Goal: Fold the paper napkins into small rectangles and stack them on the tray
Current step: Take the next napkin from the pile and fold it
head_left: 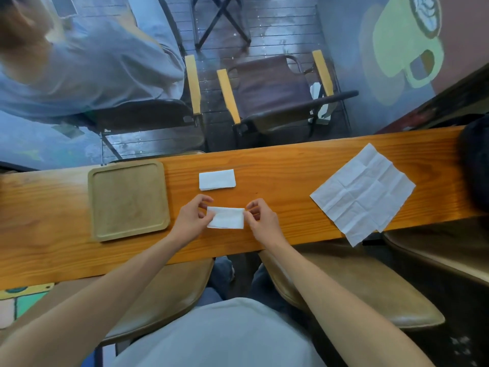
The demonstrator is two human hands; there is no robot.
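A person is folding a white paper napkin [226, 218] into a small rectangle on a long orange-brown wooden counter [277, 165].

The left hand [191, 219] and right hand [260, 221] are each pinching 1 short end of the folded napkin between thumb and fingertips, just right of the empty square light-wood tray [128, 200]. Its long axis is running left to right, parallel to the counter's edge. It looks light, soft and easily creased, so gripping at the ends or corners seems wisest. 1 finished folded white rectangle [217, 179] is lying right of the tray, beyond the hands, long axis also left-right. 1 unfolded, creased white napkin [362, 193] is lying far right of the tray, turned diamond-wise, 1 corner overhanging.
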